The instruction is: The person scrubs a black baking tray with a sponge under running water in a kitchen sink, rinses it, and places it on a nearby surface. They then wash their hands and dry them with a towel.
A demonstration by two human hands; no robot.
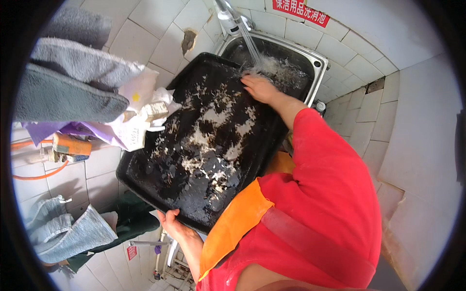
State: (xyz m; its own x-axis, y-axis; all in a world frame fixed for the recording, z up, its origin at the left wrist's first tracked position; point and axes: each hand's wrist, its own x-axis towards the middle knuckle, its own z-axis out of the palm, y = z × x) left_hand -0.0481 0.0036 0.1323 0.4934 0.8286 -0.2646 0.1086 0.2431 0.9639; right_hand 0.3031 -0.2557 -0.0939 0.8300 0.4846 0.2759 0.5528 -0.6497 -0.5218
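A large black rectangular tray (204,145) with a raised rim slants from the sink towards my body. Pale patches and bits of residue cover its wet surface. My left hand (174,223) grips the rim at the near left end, with fingertips over the edge. Fingers slightly apart, my right hand (259,89) lies on the tray's far end, beside the splashing water. I see no tool in it. The far end of the tray rests over the metal sink (316,78). A faucet (230,22) pours a stream (251,47) into the sink.
Grey towels (80,65) hang on the left, near a purple-and-white plastic package (133,131). Below them are an orange valve fitting (71,143) and hose. More blue-grey cloths (76,232) hang lower left. Tiled walls (149,22) enclose the corner; a red sign (301,11) bears writing.
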